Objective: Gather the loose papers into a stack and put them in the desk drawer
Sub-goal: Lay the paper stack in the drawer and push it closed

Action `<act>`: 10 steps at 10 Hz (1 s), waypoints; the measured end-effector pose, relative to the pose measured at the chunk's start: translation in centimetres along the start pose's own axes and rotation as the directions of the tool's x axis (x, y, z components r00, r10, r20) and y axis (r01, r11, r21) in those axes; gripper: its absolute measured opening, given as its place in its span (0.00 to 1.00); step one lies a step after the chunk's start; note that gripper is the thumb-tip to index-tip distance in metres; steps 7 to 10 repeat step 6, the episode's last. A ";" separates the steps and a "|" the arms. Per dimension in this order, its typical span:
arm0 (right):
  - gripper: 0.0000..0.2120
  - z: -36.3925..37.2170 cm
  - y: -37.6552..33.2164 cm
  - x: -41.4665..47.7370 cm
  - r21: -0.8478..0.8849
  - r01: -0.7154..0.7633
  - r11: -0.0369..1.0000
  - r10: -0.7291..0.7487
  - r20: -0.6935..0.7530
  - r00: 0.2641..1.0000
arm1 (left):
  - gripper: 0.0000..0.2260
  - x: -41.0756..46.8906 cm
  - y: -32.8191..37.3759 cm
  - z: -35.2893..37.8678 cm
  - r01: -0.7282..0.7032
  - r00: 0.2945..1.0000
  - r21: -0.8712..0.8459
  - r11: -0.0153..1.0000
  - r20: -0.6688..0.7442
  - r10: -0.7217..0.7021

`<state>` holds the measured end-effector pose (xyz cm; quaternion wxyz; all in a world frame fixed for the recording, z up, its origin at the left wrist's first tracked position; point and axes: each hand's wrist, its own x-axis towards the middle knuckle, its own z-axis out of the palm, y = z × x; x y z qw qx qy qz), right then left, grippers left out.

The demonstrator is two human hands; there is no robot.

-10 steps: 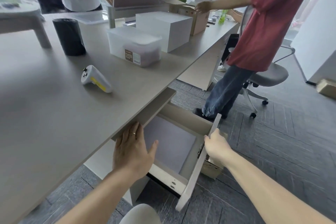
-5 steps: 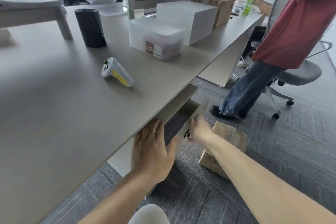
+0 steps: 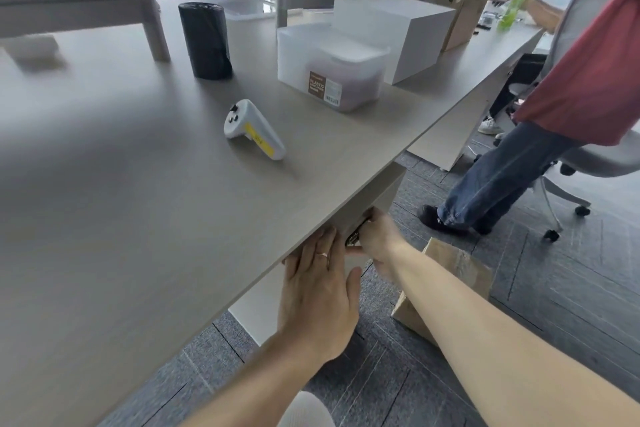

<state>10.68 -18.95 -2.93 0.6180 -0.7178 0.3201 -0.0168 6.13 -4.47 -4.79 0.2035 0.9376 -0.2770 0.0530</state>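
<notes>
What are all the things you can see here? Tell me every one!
desk: one, grey-brown, fills the left and middle
drawer: one, grey-brown, under the desk edge, pushed in
controller: one, white with a yellow label, lying on the desk
black roll: one, standing at the back of the desk
plastic box: one, clear with a lid, on the desk
white box: one, behind the plastic box
cardboard box: one, brown, far right on the desk
paper bag: one, brown, on the floor
office chair: one, grey, right
other people: two, standing at the back and right
left hand: flat against the desk edge, wears a ring
right hand: on the drawer front
</notes>
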 end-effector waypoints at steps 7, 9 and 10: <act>0.20 -7.5 -7.4 -9.3 -0.204 0.477 0.855 -0.503 -0.102 0.858 | 0.17 1.5 2.4 -16.9 0.028 0.998 -0.630 0.776 -0.021 -0.053; 0.20 -7.5 -7.4 -9.3 -0.204 0.477 0.855 -0.503 -0.102 0.858 | 0.17 1.5 2.4 -16.9 0.028 0.998 -0.630 0.776 -0.021 -0.053; 0.20 -7.5 -7.4 -9.3 -0.204 0.477 0.855 -0.503 -0.102 0.858 | 0.17 1.5 2.4 -16.9 0.028 0.998 -0.630 0.776 -0.021 -0.053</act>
